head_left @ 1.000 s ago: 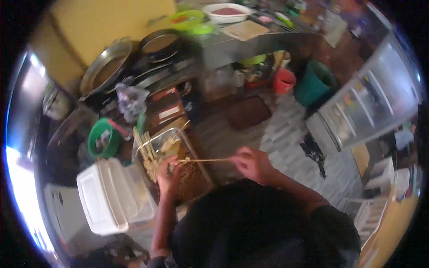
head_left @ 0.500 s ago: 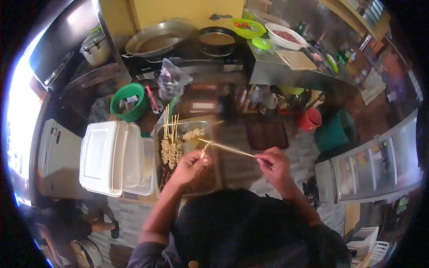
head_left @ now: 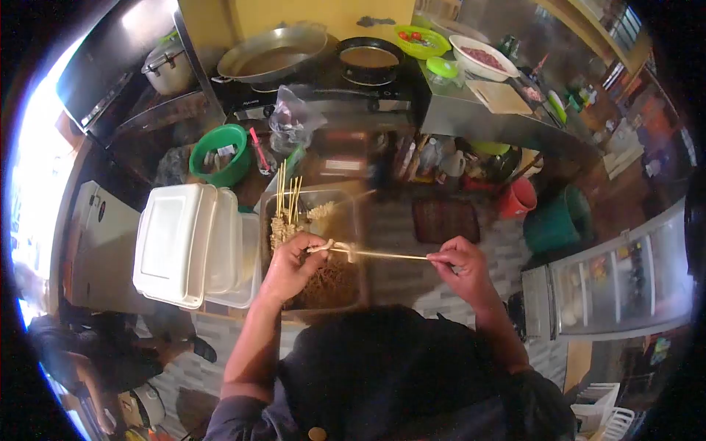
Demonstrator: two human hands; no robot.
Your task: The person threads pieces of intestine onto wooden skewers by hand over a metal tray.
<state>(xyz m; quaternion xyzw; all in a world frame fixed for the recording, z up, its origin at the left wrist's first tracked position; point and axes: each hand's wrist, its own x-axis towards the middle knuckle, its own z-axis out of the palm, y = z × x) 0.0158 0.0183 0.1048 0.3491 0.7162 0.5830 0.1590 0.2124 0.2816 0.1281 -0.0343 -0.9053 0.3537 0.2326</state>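
Observation:
Between my hands a thin wooden skewer [head_left: 390, 255] lies nearly level, with a pale strip of food [head_left: 348, 252] on its left part. My left hand [head_left: 298, 261] pinches the strip near the skewer's left end. The fingertips of my right hand [head_left: 460, 266] grip the skewer's right end. Below my left hand is a metal tray [head_left: 362, 287] of brown shredded pieces [head_left: 331, 283]. Loaded skewers [head_left: 279, 224] rest at its left side, and another threaded piece [head_left: 321, 211] lies near its back.
White plastic containers [head_left: 173, 246] stand left of the tray. Behind are a green basin [head_left: 239, 167], a plastic bag [head_left: 290, 121] and two pans [head_left: 272, 62] [head_left: 370, 56] on a stove. A red bucket [head_left: 518, 198] is at the right. Another person's arm [head_left: 92, 386] shows lower left.
The view has swung and steadied. The skewer, tilted half a second ago, is now nearly level, and the strip my left hand holds now lies along its left part.

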